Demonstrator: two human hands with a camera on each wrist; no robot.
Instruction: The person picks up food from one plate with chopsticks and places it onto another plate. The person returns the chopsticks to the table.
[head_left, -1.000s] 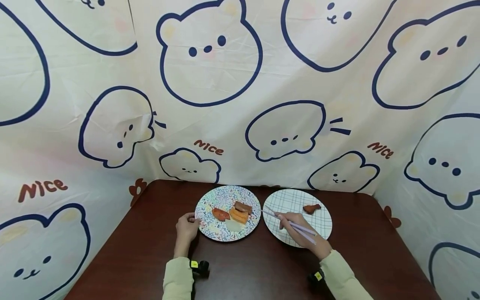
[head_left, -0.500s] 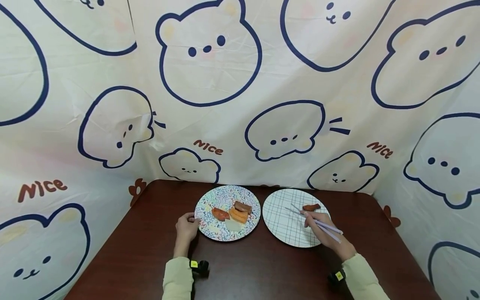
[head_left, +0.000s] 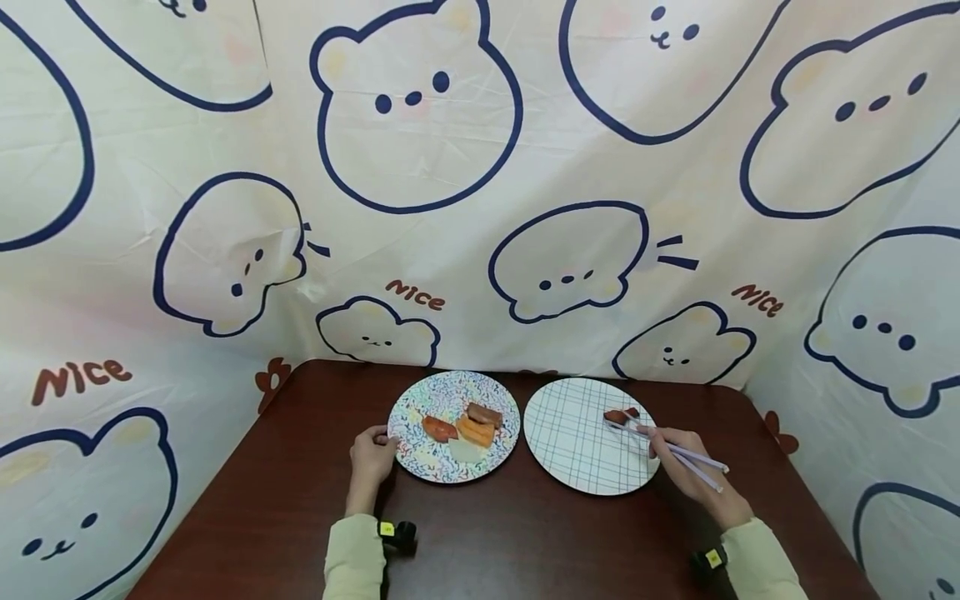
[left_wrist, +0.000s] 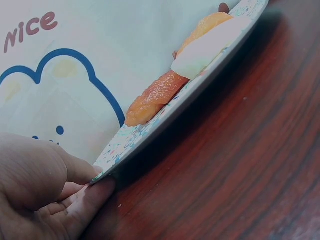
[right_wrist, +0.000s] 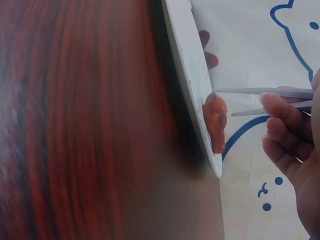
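Observation:
My left hand [head_left: 372, 457] pinches the rim of a speckled multicolour plate [head_left: 420, 400], thumb on top and fingers beneath in the left wrist view. On that plate lie a glossy reddish-brown wing-shaped piece [left_wrist: 156, 97], an orange ridged piece [head_left: 474, 431], a brown chunk [head_left: 483, 415] and a pale white piece [head_left: 467, 451]. My right hand [head_left: 686, 468] holds a pair of pale lilac chopsticks [right_wrist: 250, 91], tips apart. They reach a small brown drumstick [right_wrist: 215, 122] on the white grid-patterned plate [head_left: 577, 450]. In the right wrist view, one tip is right at the drumstick's upper end.
Both plates stand side by side on a dark reddish-brown wooden table [head_left: 495, 542], close to its back edge. A cream fabric backdrop [head_left: 465, 250] with bear outlines encloses the table at the back and sides. Each wrist wears a black camera, like the left one [head_left: 401, 536].
My right hand with the chopsticks has swung right, from the gap between the plates across the grid plate to the drumstick. The left hand has stayed at its plate rim.

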